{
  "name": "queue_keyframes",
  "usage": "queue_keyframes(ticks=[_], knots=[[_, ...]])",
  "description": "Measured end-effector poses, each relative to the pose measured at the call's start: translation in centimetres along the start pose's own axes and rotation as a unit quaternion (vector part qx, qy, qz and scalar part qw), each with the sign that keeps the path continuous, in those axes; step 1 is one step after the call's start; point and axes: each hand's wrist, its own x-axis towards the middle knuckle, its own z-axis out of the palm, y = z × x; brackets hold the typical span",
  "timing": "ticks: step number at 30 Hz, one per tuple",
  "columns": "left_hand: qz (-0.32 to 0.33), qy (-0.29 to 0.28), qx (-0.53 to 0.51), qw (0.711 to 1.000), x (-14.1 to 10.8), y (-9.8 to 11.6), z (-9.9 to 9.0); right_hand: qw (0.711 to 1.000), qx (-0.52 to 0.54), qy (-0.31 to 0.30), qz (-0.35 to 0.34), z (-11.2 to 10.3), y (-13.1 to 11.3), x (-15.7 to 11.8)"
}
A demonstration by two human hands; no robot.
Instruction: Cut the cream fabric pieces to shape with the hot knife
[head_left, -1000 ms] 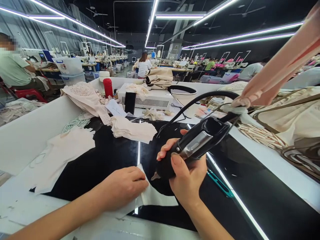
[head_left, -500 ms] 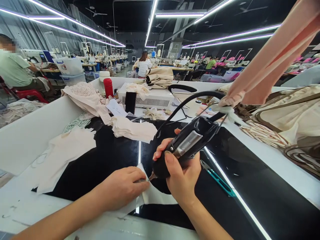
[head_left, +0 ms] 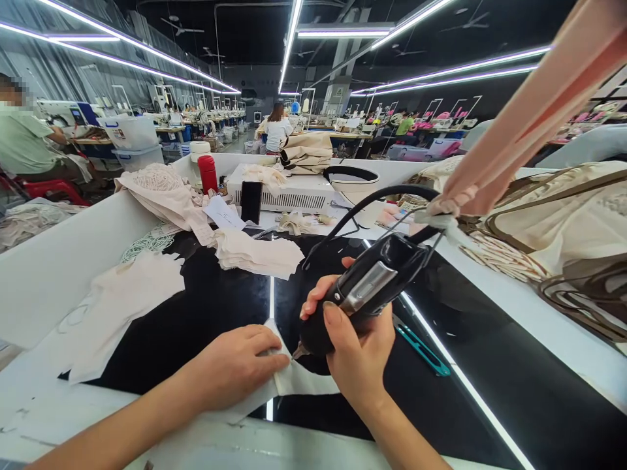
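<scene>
My right hand (head_left: pixel 360 346) is wrapped round a black handheld tool (head_left: pixel 386 267), whose pointed metal tip is at the lower left, at a piece of white fabric (head_left: pixel 308 380). A pink cloth strip (head_left: pixel 514 117) is tied to the tool's upper end. My left hand (head_left: pixel 245 362) lies over the fabric just left of the tip, fingers curled together, pressing or pinching it; its fingertips are partly hidden. The fabric rests on the glossy black board (head_left: pixel 206 307) near its front edge.
Pale fabric pieces lie at the left (head_left: pixel 132 300) and middle back (head_left: pixel 255 253). A teal thread snipper (head_left: pixel 424 349) lies right of my right hand. Behind stand a phone (head_left: pixel 251 202), a red bottle (head_left: pixel 208 173) and a white box (head_left: pixel 294 192). A person (head_left: pixel 29 137) sits far left.
The view has shifted slightly. The fabric under my left hand has turned or folded a little, and my left fingers lie a bit flatter. The right hand keeps the tool.
</scene>
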Motion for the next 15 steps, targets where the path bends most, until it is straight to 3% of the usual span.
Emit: queue_keyframes(ticks=[8,15], knots=[[0.034,0.030,0.010,0.999,0.4,0.2,-0.7,0.999,-0.005,0.037,0.009,-1.6,-1.7,-0.1],[0.011,-0.026,-0.013,1.000,1.0,2.2,0.0,0.999,-0.042,0.030,-0.006,-2.6,-2.4,-1.2]])
